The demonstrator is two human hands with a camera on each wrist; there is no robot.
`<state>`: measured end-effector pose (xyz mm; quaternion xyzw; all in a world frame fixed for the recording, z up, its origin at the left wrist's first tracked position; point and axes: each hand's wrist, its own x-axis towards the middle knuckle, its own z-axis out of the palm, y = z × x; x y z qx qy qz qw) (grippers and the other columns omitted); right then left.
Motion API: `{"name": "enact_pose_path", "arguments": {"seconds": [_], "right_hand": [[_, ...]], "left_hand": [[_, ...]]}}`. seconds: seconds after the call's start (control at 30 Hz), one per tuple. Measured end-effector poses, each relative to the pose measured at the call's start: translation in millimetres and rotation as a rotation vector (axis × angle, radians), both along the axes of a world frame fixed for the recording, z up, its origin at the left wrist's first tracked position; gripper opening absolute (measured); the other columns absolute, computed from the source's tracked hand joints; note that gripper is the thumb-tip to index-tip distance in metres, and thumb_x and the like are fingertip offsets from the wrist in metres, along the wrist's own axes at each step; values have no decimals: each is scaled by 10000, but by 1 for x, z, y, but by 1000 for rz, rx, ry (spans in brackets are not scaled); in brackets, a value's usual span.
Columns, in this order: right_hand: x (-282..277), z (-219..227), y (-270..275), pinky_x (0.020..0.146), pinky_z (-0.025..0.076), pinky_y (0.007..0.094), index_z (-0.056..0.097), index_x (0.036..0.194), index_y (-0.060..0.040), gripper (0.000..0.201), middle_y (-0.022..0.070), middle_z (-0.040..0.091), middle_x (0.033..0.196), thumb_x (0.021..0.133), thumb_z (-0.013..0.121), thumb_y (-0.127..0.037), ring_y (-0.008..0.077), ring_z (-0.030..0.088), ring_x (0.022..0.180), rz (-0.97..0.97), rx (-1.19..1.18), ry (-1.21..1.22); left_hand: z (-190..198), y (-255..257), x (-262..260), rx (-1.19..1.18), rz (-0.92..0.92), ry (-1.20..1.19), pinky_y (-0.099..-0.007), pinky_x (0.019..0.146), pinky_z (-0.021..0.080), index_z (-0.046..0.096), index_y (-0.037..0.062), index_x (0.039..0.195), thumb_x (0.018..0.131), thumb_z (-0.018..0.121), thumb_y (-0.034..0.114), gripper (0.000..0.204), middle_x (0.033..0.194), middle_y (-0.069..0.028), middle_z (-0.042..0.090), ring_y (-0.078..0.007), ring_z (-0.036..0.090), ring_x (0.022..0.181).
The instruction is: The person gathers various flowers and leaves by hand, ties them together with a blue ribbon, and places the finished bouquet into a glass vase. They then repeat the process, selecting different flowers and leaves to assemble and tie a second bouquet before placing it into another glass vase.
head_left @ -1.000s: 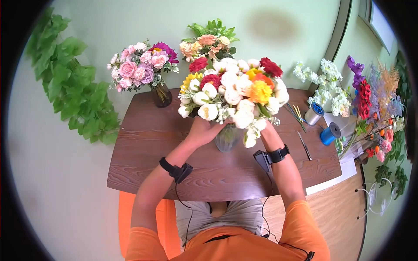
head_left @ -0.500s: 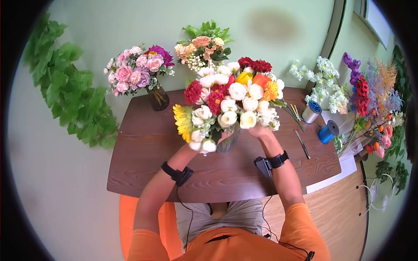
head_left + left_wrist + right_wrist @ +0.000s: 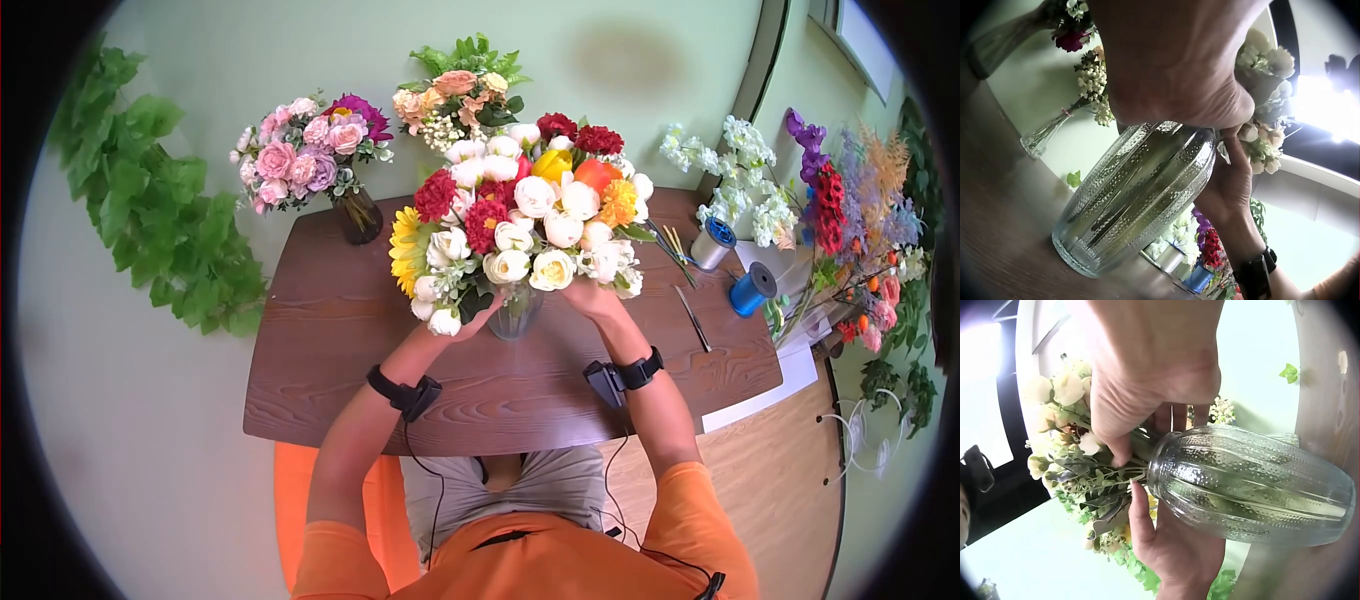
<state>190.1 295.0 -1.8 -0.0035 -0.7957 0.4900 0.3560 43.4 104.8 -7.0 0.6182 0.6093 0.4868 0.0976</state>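
Note:
A large bouquet [image 3: 515,210] of white, red, yellow and orange flowers stands in a ribbed clear glass vase [image 3: 1254,487]. Its stems show through the glass, and a sunflower [image 3: 405,250] sticks out at the left side. My left hand [image 3: 478,318] grips the stems right at the vase's mouth, its thumb pointing up along them in the right wrist view. From the other side my right hand [image 3: 1154,369] curls round the stems just above the rim. Blooms hide most of the fingers in the head view. The vase's base rests on the dark wooden table [image 3: 340,370].
Behind are a pink bouquet [image 3: 300,160] in a dark-looking vase and a peach bouquet [image 3: 460,105]. Two spools, one silver [image 3: 713,245] and one blue [image 3: 752,290], stand right of a thin tool [image 3: 692,320] and cut stems [image 3: 672,245]. More flowers [image 3: 835,220] fill the right side.
The bouquet has turned and spread, bringing the sunflower to the lower left and the red blooms inward. My left hand dropped lower, then rose slightly. Both hands stay at the vase's mouth.

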Motion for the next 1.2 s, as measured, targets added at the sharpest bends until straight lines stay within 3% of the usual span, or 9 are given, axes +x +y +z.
{"name": "enact_pose_path", "arguments": {"seconds": [0.1,0.2,0.33,0.4,0.5,0.6,0.67,0.9,1.2], "right_hand": [[5,9,-5,1004,517,369,576,1360,-35,492,91,629,1321,889,712,-1,220,603,1181,53,72,-58],[4,2,-7,1015,509,370,564,1375,-34,496,98,620,1337,901,707,-12,225,596,1193,79,-26,-27],[8,-2,-10,947,535,358,607,1333,-20,458,87,670,1233,891,724,6,191,622,1104,110,-223,29],[12,-22,-3,994,517,379,558,1384,-23,551,101,640,1275,870,756,3,203,603,1157,137,-303,-41],[10,-1,-23,1087,453,409,399,1487,6,839,122,577,1361,791,857,-97,233,563,1244,204,-299,39],[12,19,-34,1077,461,394,456,1440,27,822,129,604,1336,767,882,-176,238,578,1233,144,-178,-104],[8,18,-38,1046,482,384,535,1354,43,734,138,641,1291,750,876,-196,232,609,1193,107,-89,-231],[-9,34,-63,890,545,414,626,1206,29,494,167,707,1118,748,767,-92,276,683,1019,-203,-57,-49],[-19,-6,-40,938,540,401,554,1285,31,618,152,642,1232,706,764,-19,279,634,1149,-266,-171,134]], "left_hand": [[-15,0,-8,65,45,246,-413,1147,395,508,94,1460,999,656,179,492,1477,-80,554,-275,516,1348],[-26,11,-12,76,-8,-63,-425,1152,390,499,123,1469,1005,645,233,499,1509,-93,518,-285,490,1371],[1,9,0,-21,74,336,-409,1141,407,521,108,1451,974,700,305,547,1493,-74,535,-266,506,1355],[21,6,13,-185,-127,-238,-384,1134,415,516,96,1455,944,741,340,610,1485,-59,539,-232,524,1332],[24,4,11,-221,-142,-155,-367,1126,424,517,88,1454,925,765,351,641,1457,-51,561,-208,541,1303],[2,6,5,-226,-177,-308,-375,1110,433,565,82,1411,916,770,308,581,1397,-66,609,-217,564,1274],[-14,10,-7,-234,-214,-54,-388,1093,440,597,75,1375,899,775,254,539,1377,-87,623,-228,575,1250],[-23,28,-5,-2,-38,-25,-402,993,502,619,44,1281,867,803,247,497,1229,-95,681,-232,636,1115],[-61,34,-16,99,78,16,-391,981,524,597,65,1319,848,839,280,571,1253,-78,677,-228,649,1116]]}}
